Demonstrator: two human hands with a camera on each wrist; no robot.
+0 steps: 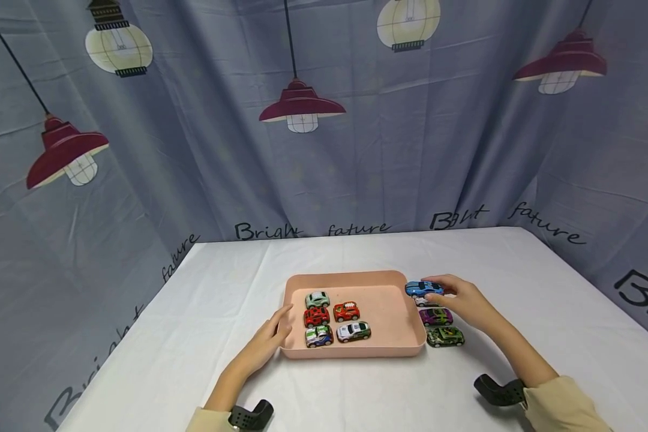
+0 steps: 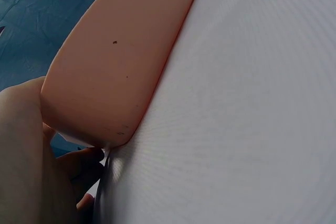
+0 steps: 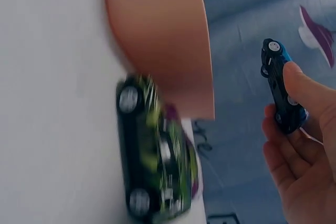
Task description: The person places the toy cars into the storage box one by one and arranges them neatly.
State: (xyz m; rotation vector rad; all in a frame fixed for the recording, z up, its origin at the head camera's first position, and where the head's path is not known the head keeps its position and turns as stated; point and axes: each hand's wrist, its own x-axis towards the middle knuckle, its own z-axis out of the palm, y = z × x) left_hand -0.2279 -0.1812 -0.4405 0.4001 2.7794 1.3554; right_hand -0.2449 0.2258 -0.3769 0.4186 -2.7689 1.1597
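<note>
A pink tray [image 1: 356, 353] holds several toy cars, among them a pale green toy car [image 1: 317, 299], a red toy car [image 1: 316, 317] and a white toy car [image 1: 353, 331]. At the tray's left side, my left hand [image 1: 261, 342] grips the rim; in the left wrist view its fingers curl by the tray's corner, partly in shadow. My right hand [image 1: 467, 303] pinches a blue toy car [image 1: 424, 288] between thumb and fingers, raised by the tray's right rim. In the right wrist view this blue car [image 3: 278, 87] shows its dark underside and wheels.
Right of the tray stand a purple toy car [image 1: 436, 316] and a green toy car [image 1: 445, 336]. Another toy car [image 1: 422, 302] is partly hidden under the blue one. A white cloth [image 1: 356, 396] covers the table, with a blue-grey curtain [image 1: 356, 168] behind it.
</note>
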